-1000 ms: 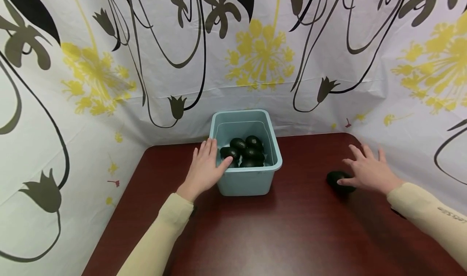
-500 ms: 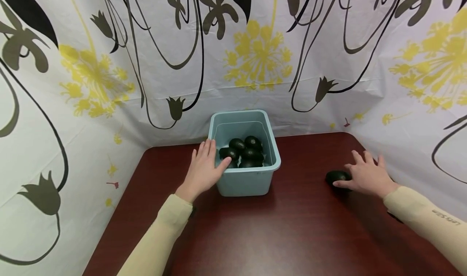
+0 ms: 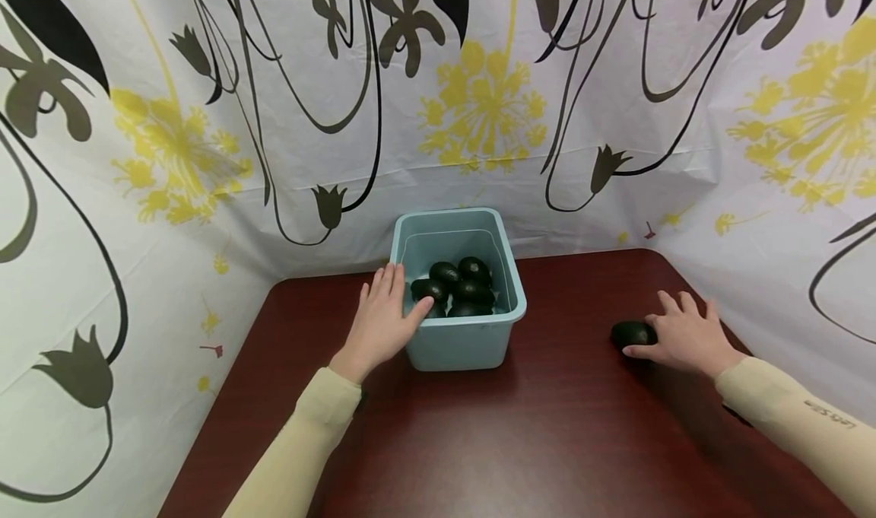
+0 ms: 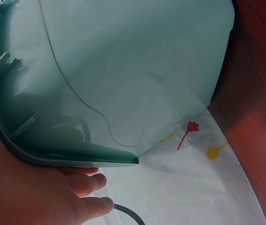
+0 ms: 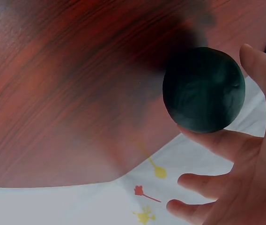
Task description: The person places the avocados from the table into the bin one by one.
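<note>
On the left rim of a light blue plastic bin rests my left hand, fingers straight along the side and thumb over the near corner. The left wrist view shows the hand under the bin's rim. Several dark green avocados lie inside the bin. At the right of the table, my right hand reaches around a single avocado, thumb on the near side. In the right wrist view, the avocado sits between the thumb and the extended index finger, the other fingers spread apart.
The dark red-brown wooden table has its far edge against a white cloth with flower prints. The bin stands near that edge, and the cloth also hangs along both sides.
My right hand has come slightly lower and closer around the single avocado, its thumb moving to the near side. The left hand keeps its place on the bin.
</note>
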A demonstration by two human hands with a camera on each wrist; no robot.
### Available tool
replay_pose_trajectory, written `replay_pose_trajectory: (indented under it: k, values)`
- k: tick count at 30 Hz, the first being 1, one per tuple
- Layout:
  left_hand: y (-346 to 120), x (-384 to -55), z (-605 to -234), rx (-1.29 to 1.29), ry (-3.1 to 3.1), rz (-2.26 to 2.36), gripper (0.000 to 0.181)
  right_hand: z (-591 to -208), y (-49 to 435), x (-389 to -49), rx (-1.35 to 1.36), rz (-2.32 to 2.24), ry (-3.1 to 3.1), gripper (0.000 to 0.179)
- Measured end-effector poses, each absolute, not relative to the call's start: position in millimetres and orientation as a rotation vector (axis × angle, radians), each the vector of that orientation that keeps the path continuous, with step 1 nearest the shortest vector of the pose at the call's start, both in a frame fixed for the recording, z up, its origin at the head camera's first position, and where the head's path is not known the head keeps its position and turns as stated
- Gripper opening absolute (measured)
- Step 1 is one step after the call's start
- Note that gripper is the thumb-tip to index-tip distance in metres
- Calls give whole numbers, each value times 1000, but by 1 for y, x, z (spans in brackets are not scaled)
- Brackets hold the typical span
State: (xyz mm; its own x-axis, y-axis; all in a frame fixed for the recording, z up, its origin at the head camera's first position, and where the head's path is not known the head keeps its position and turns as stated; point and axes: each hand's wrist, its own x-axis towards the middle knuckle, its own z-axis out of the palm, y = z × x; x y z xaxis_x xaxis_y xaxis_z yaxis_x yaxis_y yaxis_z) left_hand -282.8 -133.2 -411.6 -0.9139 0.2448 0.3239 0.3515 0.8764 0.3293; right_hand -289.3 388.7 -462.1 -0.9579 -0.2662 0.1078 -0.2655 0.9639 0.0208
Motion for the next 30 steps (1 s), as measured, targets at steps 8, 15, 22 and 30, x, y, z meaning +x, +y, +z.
replay_pose_trajectory:
  k: [8, 15, 22, 30]
  values:
    - [-132, -283, -410, -440, -2775, -575, 100, -463, 391, -286, 391, 46, -3003, 90]
    - [-132, -282, -411, -441, -2778, -582, 99, -465, 390, -286, 388, 79, -3007, 89]
    - [-133, -282, -411, -447, -2775, -586, 99, -466, 389, -287, 395, 99, -3011, 89]
    - [-133, -282, -412, -453, -2769, -588, 100, -466, 389, -286, 405, 110, -2984, 89]
